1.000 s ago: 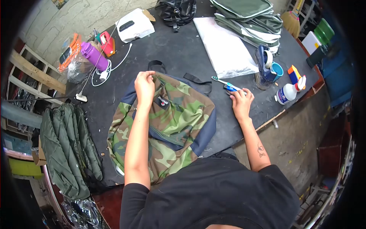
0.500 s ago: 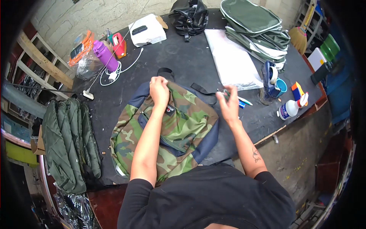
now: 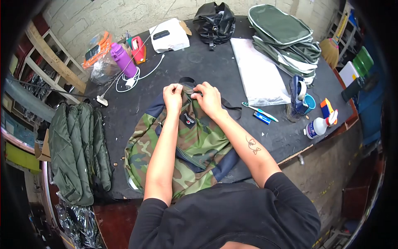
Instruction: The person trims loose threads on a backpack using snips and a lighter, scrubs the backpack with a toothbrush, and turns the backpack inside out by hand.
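A camouflage backpack (image 3: 199, 143) with navy panels and a small black label lies on the dark table in front of me. My left hand (image 3: 173, 98) is closed in a pinch on the fabric at its top edge. Close beside it, my right hand (image 3: 208, 99) has its fingers curled in over the same edge. Something small and greyish shows at those fingertips, too small to name. A black strap loop (image 3: 187, 80) sticks out beyond the top, and another strap (image 3: 233, 110) trails to the right.
Right of the backpack lie a toothbrush (image 3: 259, 111), a blue-and-white box (image 3: 262, 118) and a spray bottle (image 3: 318, 126). Behind are a white plastic packet (image 3: 261, 74), green panels (image 3: 282, 27), a black bag (image 3: 214, 25) and a purple bottle (image 3: 123, 60). Quilted green pieces (image 3: 78, 153) hang at left.
My right hand has moved left, from near the toothbrush to the backpack's top edge beside my left hand. The toothbrush head is uncovered. My left hand keeps its pinch.
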A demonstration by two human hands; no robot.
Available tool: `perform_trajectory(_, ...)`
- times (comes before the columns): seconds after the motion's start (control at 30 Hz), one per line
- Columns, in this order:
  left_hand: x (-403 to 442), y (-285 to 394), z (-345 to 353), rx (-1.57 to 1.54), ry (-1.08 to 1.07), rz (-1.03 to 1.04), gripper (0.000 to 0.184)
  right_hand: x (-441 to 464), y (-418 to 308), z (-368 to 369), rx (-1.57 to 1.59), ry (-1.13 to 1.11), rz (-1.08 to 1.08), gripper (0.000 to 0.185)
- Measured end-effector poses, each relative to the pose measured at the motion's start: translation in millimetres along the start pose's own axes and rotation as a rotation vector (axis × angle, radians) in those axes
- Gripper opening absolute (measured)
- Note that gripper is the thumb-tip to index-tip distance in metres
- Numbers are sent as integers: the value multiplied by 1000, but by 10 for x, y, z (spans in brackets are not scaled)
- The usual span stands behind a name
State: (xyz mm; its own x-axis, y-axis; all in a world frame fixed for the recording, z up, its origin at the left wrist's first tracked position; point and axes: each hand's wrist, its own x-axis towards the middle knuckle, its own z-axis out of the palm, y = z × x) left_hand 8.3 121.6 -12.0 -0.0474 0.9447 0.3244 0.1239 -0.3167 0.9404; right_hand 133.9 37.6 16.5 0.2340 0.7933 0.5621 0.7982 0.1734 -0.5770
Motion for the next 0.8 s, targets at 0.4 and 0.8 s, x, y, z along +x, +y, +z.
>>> perform_trajectory(0.4,-167,604,-494,-320,-137,-46,11,-67,121,-236,220,157,153,21)
perform_trajectory(0.8,-2187,955,-3520,1135,482,-536,27,-1408,989,-1206,-126,46,487,39)
